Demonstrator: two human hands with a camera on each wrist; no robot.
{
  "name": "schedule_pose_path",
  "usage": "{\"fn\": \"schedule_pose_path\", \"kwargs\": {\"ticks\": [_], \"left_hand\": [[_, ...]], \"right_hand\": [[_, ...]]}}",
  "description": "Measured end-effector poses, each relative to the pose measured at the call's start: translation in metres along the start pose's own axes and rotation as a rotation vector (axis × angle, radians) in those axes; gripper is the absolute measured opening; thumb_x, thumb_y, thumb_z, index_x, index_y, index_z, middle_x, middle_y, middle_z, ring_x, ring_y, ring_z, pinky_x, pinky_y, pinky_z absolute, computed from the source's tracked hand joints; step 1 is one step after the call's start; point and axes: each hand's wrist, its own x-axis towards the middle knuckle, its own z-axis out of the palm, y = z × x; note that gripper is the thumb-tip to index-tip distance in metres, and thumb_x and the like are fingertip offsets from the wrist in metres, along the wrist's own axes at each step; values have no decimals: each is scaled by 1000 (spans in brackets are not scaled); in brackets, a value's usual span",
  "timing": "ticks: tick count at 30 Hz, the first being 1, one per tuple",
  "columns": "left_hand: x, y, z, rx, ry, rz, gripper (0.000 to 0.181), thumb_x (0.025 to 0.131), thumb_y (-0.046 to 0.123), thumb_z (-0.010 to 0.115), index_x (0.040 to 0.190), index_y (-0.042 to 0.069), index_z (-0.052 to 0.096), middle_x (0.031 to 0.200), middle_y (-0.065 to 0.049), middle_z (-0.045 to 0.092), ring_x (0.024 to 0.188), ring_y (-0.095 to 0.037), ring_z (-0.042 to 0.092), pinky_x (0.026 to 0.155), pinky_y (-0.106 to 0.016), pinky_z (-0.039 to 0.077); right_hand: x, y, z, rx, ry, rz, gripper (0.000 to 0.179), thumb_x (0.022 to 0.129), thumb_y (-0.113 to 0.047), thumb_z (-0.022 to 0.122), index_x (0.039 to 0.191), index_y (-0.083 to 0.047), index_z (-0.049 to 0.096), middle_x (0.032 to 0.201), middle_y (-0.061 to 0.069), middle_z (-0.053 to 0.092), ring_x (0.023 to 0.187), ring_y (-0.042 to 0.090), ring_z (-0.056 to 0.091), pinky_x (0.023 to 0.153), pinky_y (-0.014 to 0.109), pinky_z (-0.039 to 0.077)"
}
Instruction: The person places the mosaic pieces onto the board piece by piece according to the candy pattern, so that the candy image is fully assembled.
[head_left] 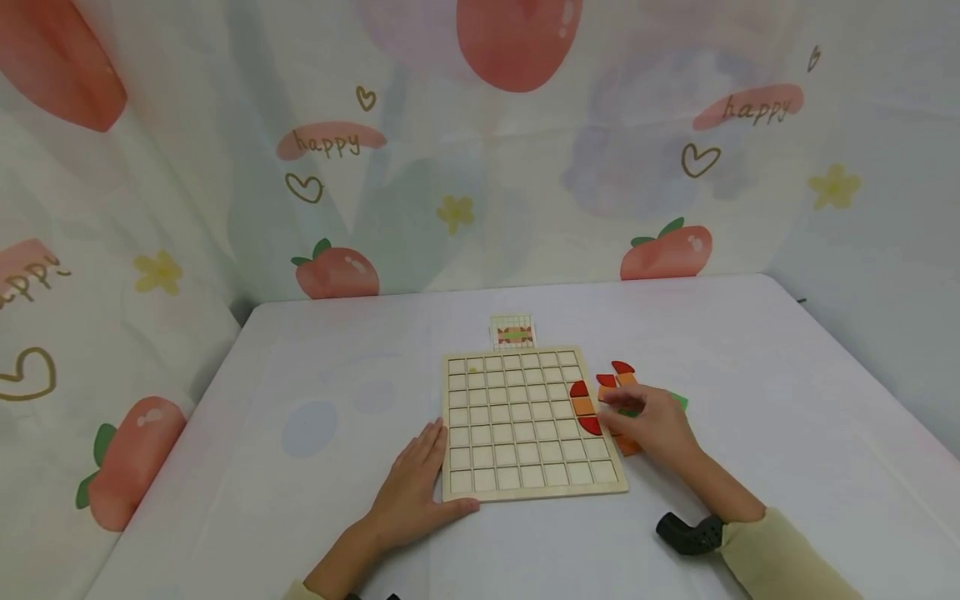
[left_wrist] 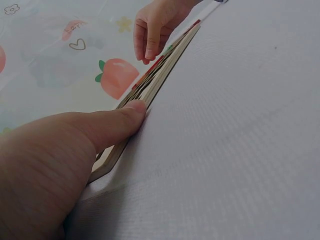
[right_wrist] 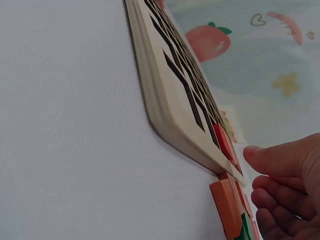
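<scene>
A wooden grid board [head_left: 531,493] lies on the table. My left hand [head_left: 408,492] rests at its near left corner, fingers along the left side and thumb at the front edge. In the board's right column sit an orange square [head_left: 582,407] and two red curved pieces, one above [head_left: 578,389] and one below it [head_left: 590,426]. Just right of them hovers my right hand [head_left: 660,423], fingers loosely bent, with no piece visible between thumb and fingertips. Beneath and around it lie loose red [head_left: 623,367], orange [head_left: 628,446] and green [head_left: 679,400] pieces, partly hidden by the hand.
A small pattern card [head_left: 513,335] with a red, orange and green design lies behind the board's far edge. White cloth [head_left: 337,367] covers the table. Printed curtains [head_left: 517,192] hang behind and at the sides.
</scene>
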Motion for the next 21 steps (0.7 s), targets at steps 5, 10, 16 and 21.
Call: {"fn": "schedule_pose_path", "kwargs": {"ticks": [5,10,16,21], "left_hand": [[0,-1,1,-2,-6,1,106,75,70,53,146,0,17,152,-11,13,138,-23,9,108,-44,13],[0,-2,2,-15,-12,-5,106,75,70,53,146,0,16,152,-11,12,138,-22,8,108,-45,13],[0,-2,2,-10,-11,-5,106,75,70,53,146,1,16,152,-10,12,138,-22,8,108,-44,13],[0,-2,1,-3,-7,-3,106,75,70,53,146,1,16,152,-10,13,138,-22,8,108,-44,13]], "right_hand": [[8,8,-1,-21,34,-36,30,78,-20,75,99,0,67,90,7,67,83,22,62,68,22,49],[19,14,-4,-32,60,-5,36,78,-22,75,104,1,66,94,12,67,83,24,61,67,25,50],[29,13,-10,-19,59,63,40,81,-22,72,112,2,63,104,17,65,94,30,59,77,41,50],[38,14,-12,-14,88,79,39,83,-21,70,113,2,62,107,20,63,99,33,57,81,44,48]]}}
